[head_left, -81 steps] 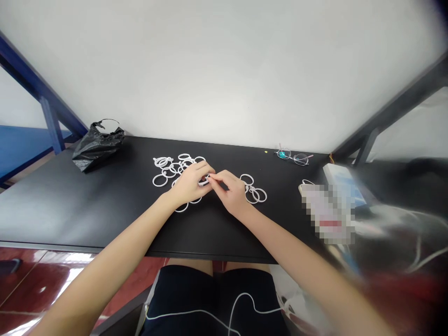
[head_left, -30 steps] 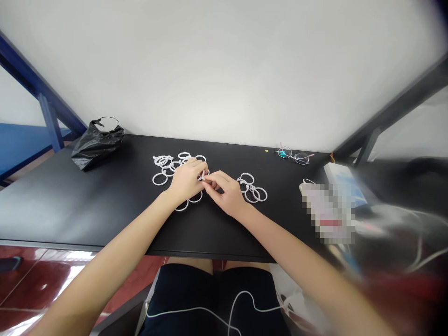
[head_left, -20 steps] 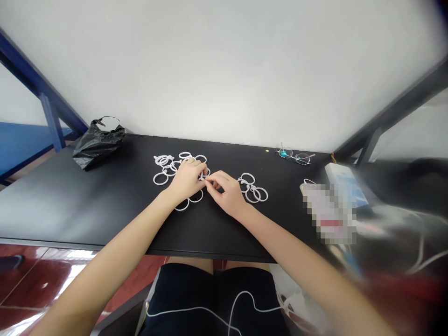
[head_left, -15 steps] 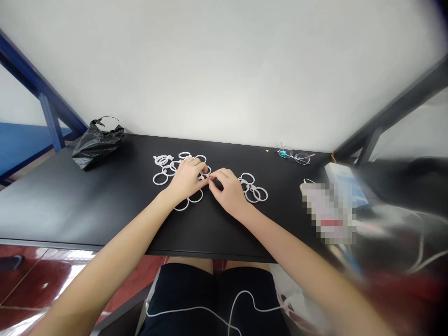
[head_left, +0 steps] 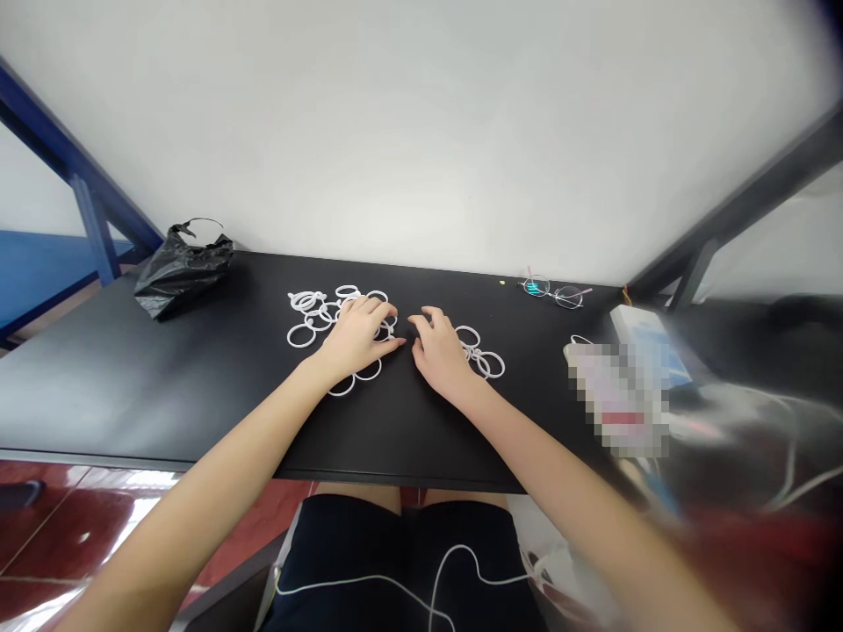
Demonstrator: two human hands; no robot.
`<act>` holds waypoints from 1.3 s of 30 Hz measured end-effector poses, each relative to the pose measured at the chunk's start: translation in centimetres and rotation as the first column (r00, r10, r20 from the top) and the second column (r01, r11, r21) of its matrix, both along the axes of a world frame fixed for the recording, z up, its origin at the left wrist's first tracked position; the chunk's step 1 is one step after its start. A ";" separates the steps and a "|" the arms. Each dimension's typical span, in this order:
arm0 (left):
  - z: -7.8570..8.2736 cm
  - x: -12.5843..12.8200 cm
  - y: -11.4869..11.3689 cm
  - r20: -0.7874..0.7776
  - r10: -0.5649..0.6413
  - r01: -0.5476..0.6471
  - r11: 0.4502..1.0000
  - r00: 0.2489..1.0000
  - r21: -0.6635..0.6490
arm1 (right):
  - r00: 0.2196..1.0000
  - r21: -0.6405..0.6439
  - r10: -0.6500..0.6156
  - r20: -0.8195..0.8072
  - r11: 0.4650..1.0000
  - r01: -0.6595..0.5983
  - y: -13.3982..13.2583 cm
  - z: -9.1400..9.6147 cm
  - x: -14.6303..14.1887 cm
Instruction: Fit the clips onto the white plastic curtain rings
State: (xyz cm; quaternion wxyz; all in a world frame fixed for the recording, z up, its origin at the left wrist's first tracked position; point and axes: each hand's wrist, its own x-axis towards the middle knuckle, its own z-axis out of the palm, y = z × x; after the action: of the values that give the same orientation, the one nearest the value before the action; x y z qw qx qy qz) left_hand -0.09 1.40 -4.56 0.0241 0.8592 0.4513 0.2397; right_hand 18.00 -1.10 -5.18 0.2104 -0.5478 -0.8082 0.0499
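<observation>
Several white rings [head_left: 301, 335] lie in a loose cluster on the black table [head_left: 217, 377], partly covered by my left hand [head_left: 356, 333]. That hand rests over the cluster's right side with thumb and fingers apart; no ring is plainly gripped. A small gap to its right separates it from my right hand [head_left: 441, 351], whose thumb and fingers are spread with nothing between them. A smaller group of white rings [head_left: 492, 364] sits just beyond the right hand, part of it hidden behind the hand. Small knobs show on some of the rings.
A crumpled black plastic bag [head_left: 184, 272] stands at the back left. Eyeglasses [head_left: 553, 292] lie near the wall at the back right. A white box [head_left: 649, 342], a blurred-out object [head_left: 619, 404] and a clear plastic bag [head_left: 738, 421] occupy the right side. A white cable [head_left: 369, 579] crosses my lap.
My fingertips, which met between the two ring groups, have come apart. The right hand has shifted right and opened; the left hand has stayed in place, its thumb and fingers spreading.
</observation>
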 end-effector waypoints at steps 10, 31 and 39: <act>0.1 0.0 -0.1 0.012 -0.025 0.025 0.999 1.000 0.026 | 0.985 0.116 -0.088 0.149 0.991 0.071 -0.7 0.1 -0.3; 0.0 0.0 -0.1 -0.004 -0.032 0.032 0.999 0.999 0.021 | 0.966 0.021 0.116 -0.233 0.993 -0.115 0.7 -1.1 0.0; 0.2 0.1 -0.2 0.028 -0.025 0.025 1.000 0.999 0.009 | 0.926 0.262 0.166 -0.339 0.962 -0.077 0.4 -0.6 0.1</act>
State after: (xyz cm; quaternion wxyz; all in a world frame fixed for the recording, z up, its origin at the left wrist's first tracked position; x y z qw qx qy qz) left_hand 0.05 1.18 -4.38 0.0295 0.8615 0.4391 0.2533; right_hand 18.11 -0.68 -5.81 0.4162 -0.4480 -0.7888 0.0618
